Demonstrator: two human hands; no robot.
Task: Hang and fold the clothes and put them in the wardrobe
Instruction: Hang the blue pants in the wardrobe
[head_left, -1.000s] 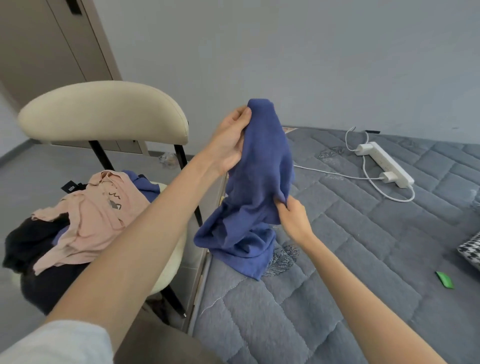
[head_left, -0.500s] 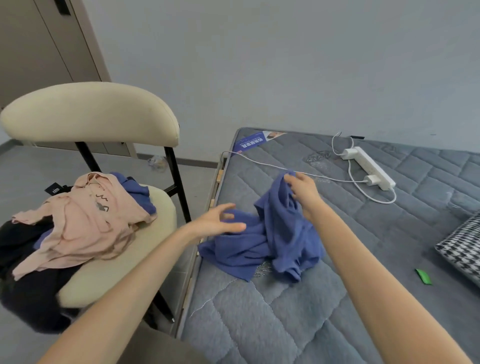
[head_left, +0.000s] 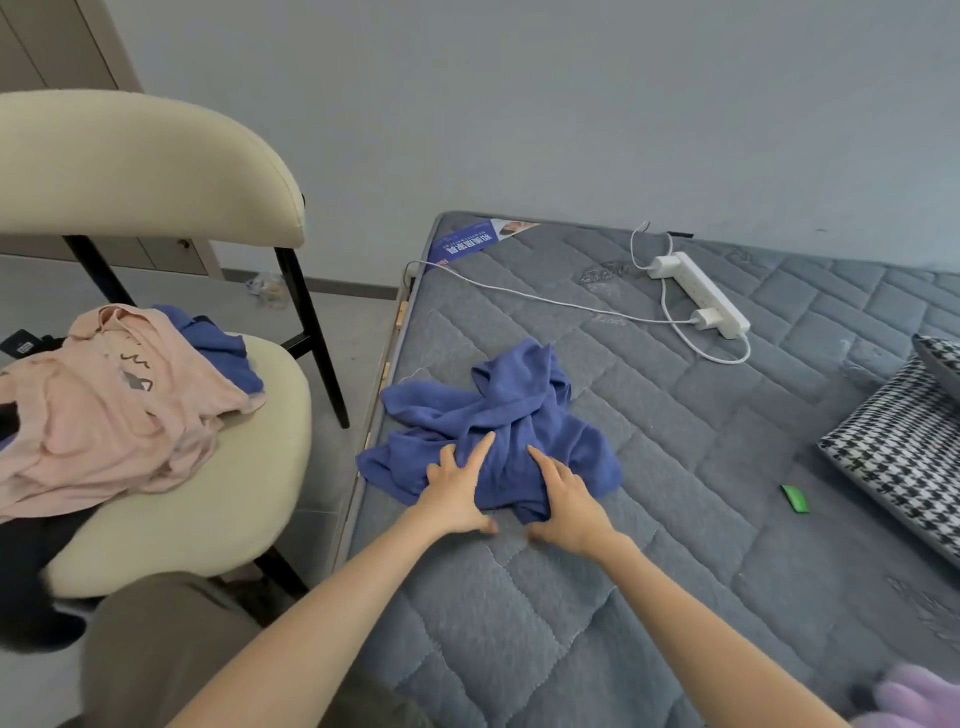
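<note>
— Fingers (head_left: 480, 451) straight and spread; left hand (head_left: 457, 491) and right hand (head_left: 569, 501) press the blue garment (head_left: 519, 405), gripping nothing.
— Bunched at the mattress (head_left: 675, 467) edge. Fold it crumpled and creases set; a tug might drag it off.

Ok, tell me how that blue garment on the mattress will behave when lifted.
Probably floppy: the blue garment lies crumpled in soft folds on the mattress, so it should sag. Likely light, as the fabric looks thin. It may drag rather than slide on the quilted surface.
</note>
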